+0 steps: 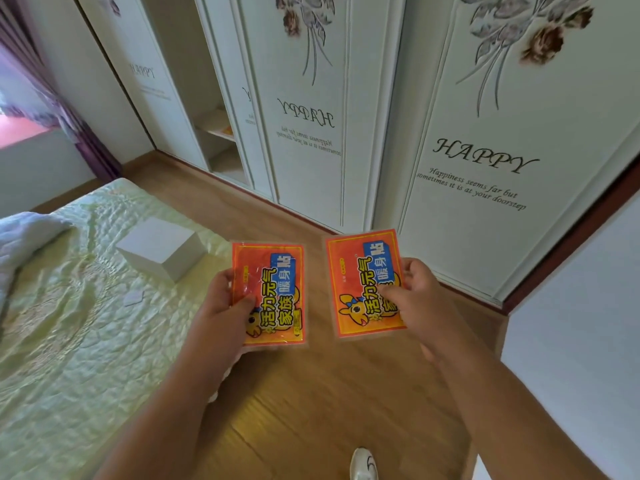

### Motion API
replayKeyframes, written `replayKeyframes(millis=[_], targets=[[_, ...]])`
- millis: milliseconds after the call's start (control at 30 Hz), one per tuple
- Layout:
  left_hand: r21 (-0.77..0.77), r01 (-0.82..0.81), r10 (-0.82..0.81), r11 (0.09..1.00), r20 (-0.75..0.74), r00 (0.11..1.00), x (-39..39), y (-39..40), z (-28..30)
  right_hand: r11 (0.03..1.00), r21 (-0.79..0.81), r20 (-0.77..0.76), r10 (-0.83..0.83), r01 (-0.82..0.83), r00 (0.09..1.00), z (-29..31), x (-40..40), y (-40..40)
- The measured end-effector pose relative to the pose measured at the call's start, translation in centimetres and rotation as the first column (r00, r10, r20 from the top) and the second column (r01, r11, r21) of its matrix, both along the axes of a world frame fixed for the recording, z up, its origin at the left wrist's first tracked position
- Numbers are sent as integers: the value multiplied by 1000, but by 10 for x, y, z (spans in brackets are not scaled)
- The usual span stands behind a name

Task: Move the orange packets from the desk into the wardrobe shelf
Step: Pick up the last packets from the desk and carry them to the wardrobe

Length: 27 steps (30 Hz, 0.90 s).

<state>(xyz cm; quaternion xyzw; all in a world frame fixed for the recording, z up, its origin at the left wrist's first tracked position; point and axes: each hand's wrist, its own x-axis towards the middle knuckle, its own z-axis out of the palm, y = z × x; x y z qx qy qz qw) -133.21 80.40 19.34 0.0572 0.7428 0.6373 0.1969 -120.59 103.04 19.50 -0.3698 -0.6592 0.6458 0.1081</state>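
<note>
Each hand holds one orange packet out in front of me, above the wooden floor. My left hand [227, 299] grips the left edge of one orange packet [277, 289]. My right hand [414, 292] pinches the right edge of the other orange packet [356, 282]. Both packets face me and carry yellow and blue print. The wardrobe [467, 133] stands ahead with white flower-printed sliding doors. At its far left an open section shows a wardrobe shelf [216, 128] with something pale and orange lying on it. No desk is in view.
A bed [69, 323] with a pale green quilted cover fills the left side, with a white box [162, 247] and a small white card [133, 298] on it. Purple curtains [79, 126] hang at far left. A white wall [571, 323] is at right. My shoe [362, 464] shows below.
</note>
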Motion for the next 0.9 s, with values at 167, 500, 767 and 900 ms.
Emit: replayKeyframes(millis=[167,500,767,900], targets=[[81,-39,37,996,18,999,-31,54,9,999,19,-21,50,-50,999,7,-43,54],[51,-60,57,997,60,997,-83,124,-6,996,71,9,45,-45,999,7,-92,130],[39,-48,44,998,85,995,-161,162,-20,997,69,52,18,-22,998,-8,-157,158],[50,5,-8,999,69,998,-217,182,-25,993,114,76,-23,15,997,-6,-202,176]])
